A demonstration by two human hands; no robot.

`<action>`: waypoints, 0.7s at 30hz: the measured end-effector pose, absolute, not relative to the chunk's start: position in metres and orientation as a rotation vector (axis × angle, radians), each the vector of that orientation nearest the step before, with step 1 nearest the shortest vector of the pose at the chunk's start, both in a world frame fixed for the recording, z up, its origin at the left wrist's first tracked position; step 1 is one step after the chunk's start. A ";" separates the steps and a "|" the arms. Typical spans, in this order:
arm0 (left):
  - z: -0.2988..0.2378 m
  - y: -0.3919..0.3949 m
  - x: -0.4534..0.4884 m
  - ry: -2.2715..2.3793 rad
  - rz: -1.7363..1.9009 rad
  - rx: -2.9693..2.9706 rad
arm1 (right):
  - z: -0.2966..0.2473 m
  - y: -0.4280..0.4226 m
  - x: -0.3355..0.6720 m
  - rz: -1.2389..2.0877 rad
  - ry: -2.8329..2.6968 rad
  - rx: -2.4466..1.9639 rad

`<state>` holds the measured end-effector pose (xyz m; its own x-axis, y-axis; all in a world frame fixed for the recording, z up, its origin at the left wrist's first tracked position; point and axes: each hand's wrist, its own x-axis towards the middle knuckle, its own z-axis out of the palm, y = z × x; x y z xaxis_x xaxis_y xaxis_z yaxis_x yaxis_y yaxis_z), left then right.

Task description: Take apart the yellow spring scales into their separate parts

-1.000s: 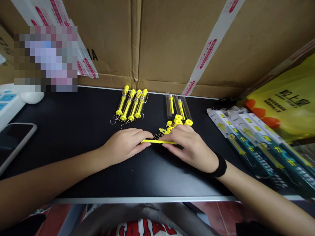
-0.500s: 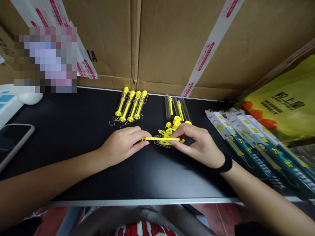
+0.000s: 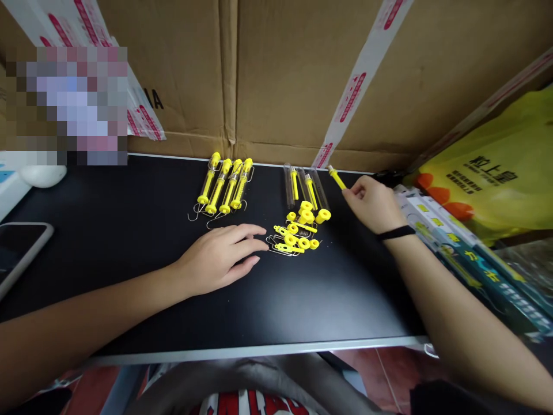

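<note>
My right hand (image 3: 375,206) grips the lower end of a yellow spring-scale rod (image 3: 337,177). The rod stands out up and left from the fingertips, a pale tip at its far end, just right of the clear tubes (image 3: 320,193). Two similar yellow rods (image 3: 311,193) lie among these tubes. With its fingers spread and nothing in them, my left hand (image 3: 222,253) hovers or rests by a pile of yellow ring caps (image 3: 306,217), flat yellow pieces (image 3: 288,248) and wire hooks. Several assembled spring scales (image 3: 220,187) lie in a row behind my left hand.
Printed boxes (image 3: 470,253) lie along the right side, with a yellow plastic bag (image 3: 492,167) behind them. A phone (image 3: 21,253) lies at the left edge. Tall cardboard (image 3: 280,75) stands along the back of the black table (image 3: 276,311).
My right hand has moved right and away from me, carrying the yellow rod. My left hand has let go of the rod's other end and spread its fingers. The view has shifted slightly.
</note>
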<state>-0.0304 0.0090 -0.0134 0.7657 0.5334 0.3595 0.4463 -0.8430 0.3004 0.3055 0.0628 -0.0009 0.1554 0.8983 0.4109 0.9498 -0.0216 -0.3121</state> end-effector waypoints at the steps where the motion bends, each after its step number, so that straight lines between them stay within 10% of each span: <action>1: -0.014 0.009 -0.030 0.765 0.646 2.784 | -0.005 0.065 0.307 -0.148 -1.786 -1.996; 21: -0.003 0.017 -0.035 0.758 0.735 2.935 | -0.013 0.067 0.297 -0.112 -1.946 -2.020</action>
